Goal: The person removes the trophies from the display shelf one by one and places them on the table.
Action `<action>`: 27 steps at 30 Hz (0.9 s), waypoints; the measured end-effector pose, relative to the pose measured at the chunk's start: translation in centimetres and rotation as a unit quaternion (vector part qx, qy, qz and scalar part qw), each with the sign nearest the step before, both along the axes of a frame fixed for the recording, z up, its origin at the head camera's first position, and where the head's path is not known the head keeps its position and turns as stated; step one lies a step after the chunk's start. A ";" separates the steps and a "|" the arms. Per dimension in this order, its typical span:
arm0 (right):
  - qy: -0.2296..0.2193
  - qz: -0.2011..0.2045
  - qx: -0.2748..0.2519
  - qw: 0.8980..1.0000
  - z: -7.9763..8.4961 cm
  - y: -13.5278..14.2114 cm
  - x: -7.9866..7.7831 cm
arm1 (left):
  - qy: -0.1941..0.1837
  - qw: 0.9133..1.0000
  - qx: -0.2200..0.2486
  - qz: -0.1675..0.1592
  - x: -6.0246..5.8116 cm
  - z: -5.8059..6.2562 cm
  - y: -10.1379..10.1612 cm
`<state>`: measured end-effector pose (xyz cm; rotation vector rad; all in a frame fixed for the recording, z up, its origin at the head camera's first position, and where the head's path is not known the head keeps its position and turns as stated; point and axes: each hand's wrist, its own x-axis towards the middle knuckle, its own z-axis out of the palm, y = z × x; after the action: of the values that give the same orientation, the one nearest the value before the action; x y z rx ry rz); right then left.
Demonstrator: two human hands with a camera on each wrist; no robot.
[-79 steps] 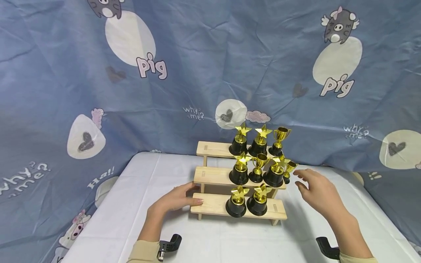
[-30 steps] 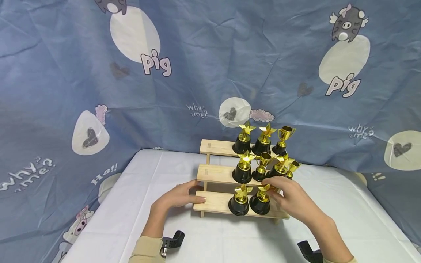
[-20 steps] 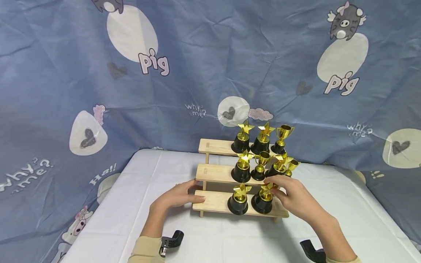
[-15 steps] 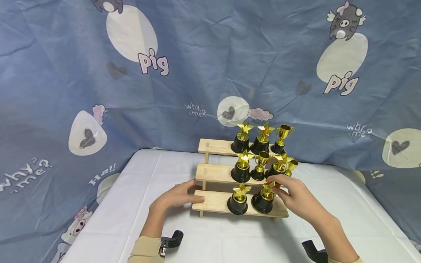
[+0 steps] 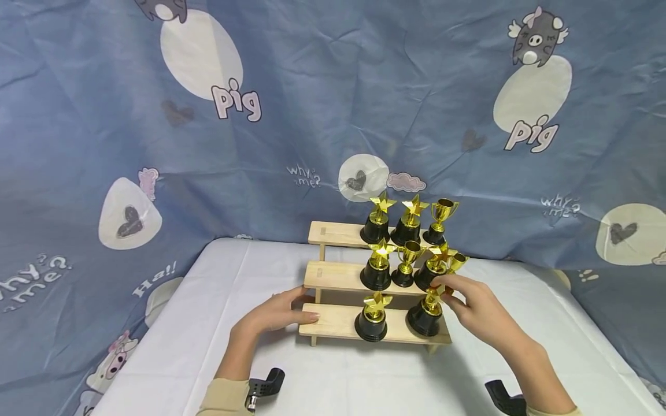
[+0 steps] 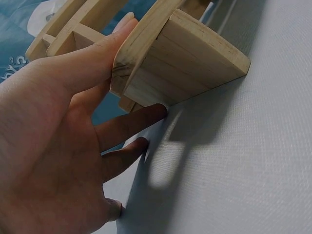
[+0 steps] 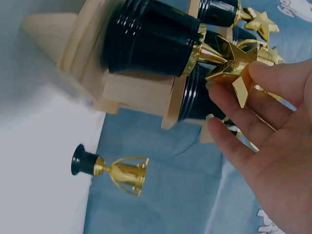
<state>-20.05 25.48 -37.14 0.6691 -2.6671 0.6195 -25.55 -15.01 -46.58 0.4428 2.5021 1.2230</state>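
A three-step wooden display stand (image 5: 333, 322) holds gold trophies on black bases. My left hand (image 5: 273, 315) grips the left end of its bottom step. In the left wrist view the thumb lies over the board (image 6: 134, 44), with fingers below it near the cloth. At the right end of the bottom step, my right hand (image 5: 481, 309) pinches a star trophy (image 5: 425, 319) by its gold star; the right wrist view shows thumb and fingertips on the star (image 7: 236, 63). This trophy leans slightly. Left of it, apart, stands another star trophy (image 5: 372, 323).
The middle step bears two star trophies and a cup trophy (image 5: 404, 268); the top step bears two star trophies and another cup trophy (image 5: 437, 225). A small cup trophy (image 7: 129, 175) stands on the white tablecloth (image 5: 312, 381) right of the stand. A blue printed curtain (image 5: 312, 115) hangs behind.
My right hand came in from the right, took hold of the right star trophy on the bottom step and moved it rightward, widening its gap from the other. My left hand stayed on the stand.
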 end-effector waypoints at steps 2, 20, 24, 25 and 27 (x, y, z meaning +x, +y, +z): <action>-0.001 -0.002 0.001 1.000 0.1 0.2 0.0 | 0.000 1.000 0.002 0.001 0.0 -0.1 0.0; 0.001 -0.015 0.014 1.000 -0.1 1.9 0.1 | -0.004 1.000 0.017 -0.014 0.4 -0.2 -0.5; -0.002 -0.016 0.020 1.000 0.3 2.4 -0.1 | 0.002 1.000 0.019 -0.011 0.3 -0.2 -0.4; -0.003 -0.019 0.021 1.000 0.4 2.6 -0.1 | 0.003 1.000 0.018 -0.010 0.2 -0.1 -0.3; -0.005 -0.025 0.021 0.999 0.6 2.9 -0.2 | 0.004 1.000 0.015 -0.009 0.1 0.0 -0.3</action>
<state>-20.26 28.43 -36.53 0.6093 -2.7043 0.5578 -25.48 -15.30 -46.58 0.4784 2.4840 1.2565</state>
